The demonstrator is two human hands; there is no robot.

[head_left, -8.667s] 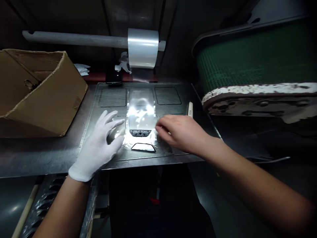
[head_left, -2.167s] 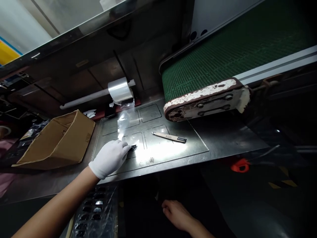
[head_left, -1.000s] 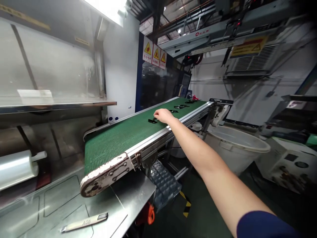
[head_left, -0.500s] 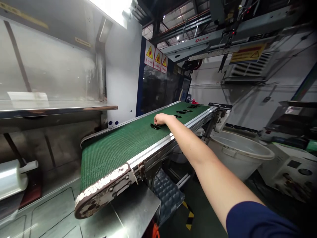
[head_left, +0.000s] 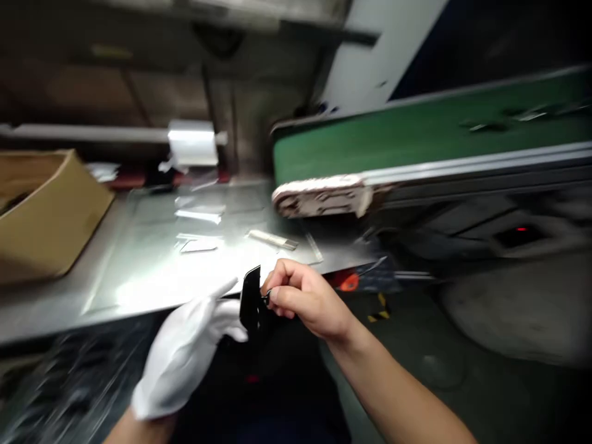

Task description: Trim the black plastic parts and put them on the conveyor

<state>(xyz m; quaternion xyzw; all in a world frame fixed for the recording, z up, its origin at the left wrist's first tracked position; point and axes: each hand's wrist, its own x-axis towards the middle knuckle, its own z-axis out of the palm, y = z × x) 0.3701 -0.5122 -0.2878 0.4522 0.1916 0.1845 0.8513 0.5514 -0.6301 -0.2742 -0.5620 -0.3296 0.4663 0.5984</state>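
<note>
My right hand [head_left: 300, 299], bare, pinches a small stub on a thin, glossy black plastic part [head_left: 250, 299] in front of my body. The part is upright, its flat face turned toward my left hand. In a white glove, my left hand [head_left: 189, 342] comes up beside the part with thumb and fingers apart. Its fingertips are at the part's left edge; blur hides whether they touch it. Behind both hands lies a shiny metal table [head_left: 152, 246] with a slim pale tool [head_left: 272, 239], probably a knife, on it.
A green conveyor belt [head_left: 370, 139] runs off to the right, carrying several dark parts [head_left: 488, 126]. At the left stands a cardboard box [head_left: 55, 228]. A roll of clear film [head_left: 192, 145] is behind the table. Below left are dark, plastic-covered trays [head_left: 78, 382].
My view has swung down and left from the conveyor to the table. My right hand has come off the belt with a black part, and my gloved left hand has come into view.
</note>
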